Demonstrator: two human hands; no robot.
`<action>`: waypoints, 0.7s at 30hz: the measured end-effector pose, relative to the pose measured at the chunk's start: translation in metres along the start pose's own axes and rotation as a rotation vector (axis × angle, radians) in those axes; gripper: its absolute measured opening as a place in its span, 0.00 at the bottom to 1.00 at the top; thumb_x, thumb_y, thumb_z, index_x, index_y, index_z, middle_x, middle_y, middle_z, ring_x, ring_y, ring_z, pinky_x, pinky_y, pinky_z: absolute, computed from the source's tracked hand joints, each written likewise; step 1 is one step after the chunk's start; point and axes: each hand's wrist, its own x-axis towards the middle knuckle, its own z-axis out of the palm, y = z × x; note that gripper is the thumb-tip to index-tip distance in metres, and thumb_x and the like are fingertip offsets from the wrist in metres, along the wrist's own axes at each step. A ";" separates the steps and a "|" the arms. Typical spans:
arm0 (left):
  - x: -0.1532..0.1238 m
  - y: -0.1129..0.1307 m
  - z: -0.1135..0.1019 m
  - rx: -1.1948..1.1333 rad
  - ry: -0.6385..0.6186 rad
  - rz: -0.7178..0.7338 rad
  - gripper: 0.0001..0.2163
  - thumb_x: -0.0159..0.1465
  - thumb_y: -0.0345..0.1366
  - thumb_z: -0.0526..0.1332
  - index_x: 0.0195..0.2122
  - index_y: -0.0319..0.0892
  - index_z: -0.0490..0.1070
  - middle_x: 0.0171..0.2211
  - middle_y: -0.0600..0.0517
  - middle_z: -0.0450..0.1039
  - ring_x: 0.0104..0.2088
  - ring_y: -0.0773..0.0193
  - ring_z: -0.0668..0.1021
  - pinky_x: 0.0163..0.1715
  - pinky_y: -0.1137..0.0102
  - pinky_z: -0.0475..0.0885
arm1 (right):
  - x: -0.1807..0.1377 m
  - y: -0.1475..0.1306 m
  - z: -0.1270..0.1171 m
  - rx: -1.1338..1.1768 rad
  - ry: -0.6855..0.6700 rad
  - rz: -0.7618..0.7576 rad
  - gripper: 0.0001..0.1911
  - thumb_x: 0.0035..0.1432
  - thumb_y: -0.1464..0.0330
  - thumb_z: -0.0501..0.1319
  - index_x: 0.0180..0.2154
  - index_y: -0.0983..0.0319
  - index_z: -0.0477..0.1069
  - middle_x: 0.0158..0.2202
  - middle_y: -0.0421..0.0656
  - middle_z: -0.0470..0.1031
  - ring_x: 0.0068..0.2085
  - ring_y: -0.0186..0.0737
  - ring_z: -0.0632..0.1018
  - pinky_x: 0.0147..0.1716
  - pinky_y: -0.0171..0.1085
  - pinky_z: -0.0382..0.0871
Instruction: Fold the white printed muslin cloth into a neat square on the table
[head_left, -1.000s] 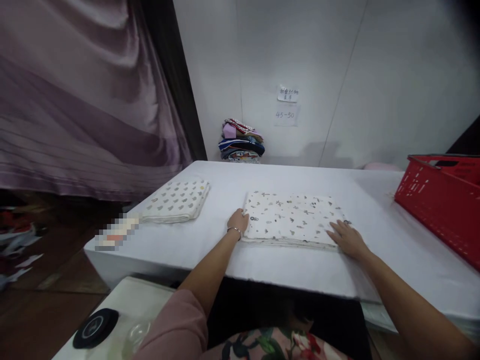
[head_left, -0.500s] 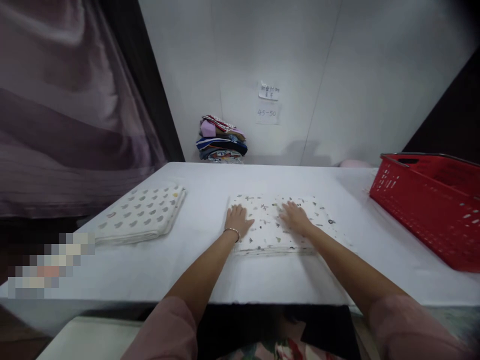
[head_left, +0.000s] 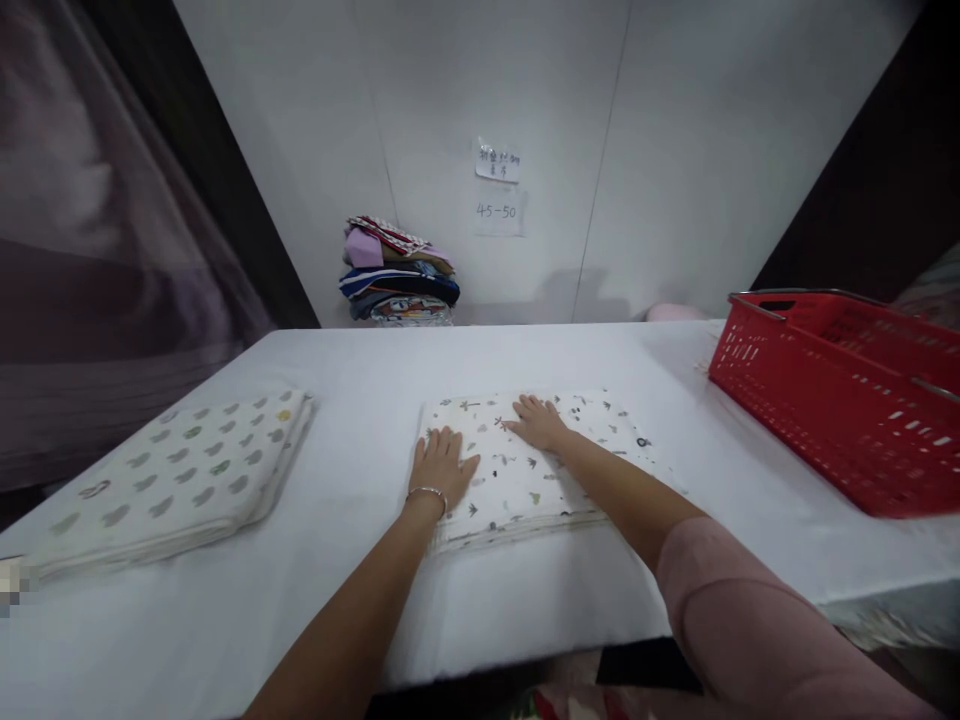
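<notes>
A white folded cloth printed with small plants and figures lies in several layers on the white-covered table. My left hand, with a bracelet at the wrist, rests flat on its left edge, fingers spread. Flat on the cloth's upper middle lies my right hand, its fingers also apart. Neither hand grips anything. Off to the left is a second folded white cloth with grey, green and yellow blob shapes, untouched by either hand.
A red plastic basket with metal handles stands on the table's right side. Behind the far edge rises a pile of folded fabrics against the wall. Paper notes hang on that wall, and a purplish curtain drapes at the left.
My right hand has slid left across the printed cloth, nearer to my left hand. The whole view has shifted, so the table's things appear further left.
</notes>
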 end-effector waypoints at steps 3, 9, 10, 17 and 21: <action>0.001 -0.001 0.001 0.009 -0.005 -0.004 0.31 0.65 0.52 0.43 0.65 0.39 0.54 0.68 0.45 0.44 0.67 0.50 0.46 0.65 0.53 0.40 | -0.005 0.021 -0.009 -0.018 0.024 0.092 0.35 0.64 0.49 0.44 0.64 0.62 0.51 0.69 0.49 0.41 0.67 0.52 0.44 0.62 0.52 0.34; 0.000 0.000 -0.002 0.050 -0.029 -0.005 0.32 0.65 0.53 0.41 0.66 0.39 0.52 0.68 0.46 0.42 0.68 0.51 0.46 0.65 0.54 0.40 | -0.015 0.052 -0.023 -0.050 -0.061 0.242 0.35 0.63 0.49 0.41 0.65 0.60 0.48 0.69 0.47 0.38 0.68 0.48 0.42 0.63 0.54 0.36; 0.000 0.001 -0.002 0.056 -0.034 -0.006 0.32 0.65 0.53 0.40 0.66 0.39 0.51 0.68 0.46 0.42 0.68 0.52 0.46 0.65 0.54 0.40 | -0.017 0.055 -0.024 -0.065 -0.054 0.234 0.35 0.64 0.49 0.40 0.65 0.60 0.48 0.69 0.47 0.38 0.68 0.48 0.41 0.63 0.54 0.37; 0.001 0.000 -0.001 0.079 -0.019 -0.005 0.32 0.66 0.53 0.41 0.66 0.40 0.52 0.68 0.46 0.43 0.68 0.52 0.45 0.65 0.54 0.39 | -0.031 0.088 -0.029 -0.116 0.026 0.332 0.33 0.65 0.51 0.41 0.65 0.62 0.49 0.69 0.50 0.42 0.67 0.51 0.45 0.62 0.55 0.37; 0.001 0.000 -0.001 0.069 -0.027 -0.007 0.31 0.66 0.52 0.42 0.65 0.39 0.52 0.68 0.45 0.43 0.67 0.51 0.46 0.64 0.54 0.40 | -0.038 0.100 -0.032 -0.094 0.057 0.325 0.34 0.65 0.51 0.42 0.65 0.64 0.50 0.69 0.52 0.42 0.67 0.52 0.45 0.61 0.54 0.38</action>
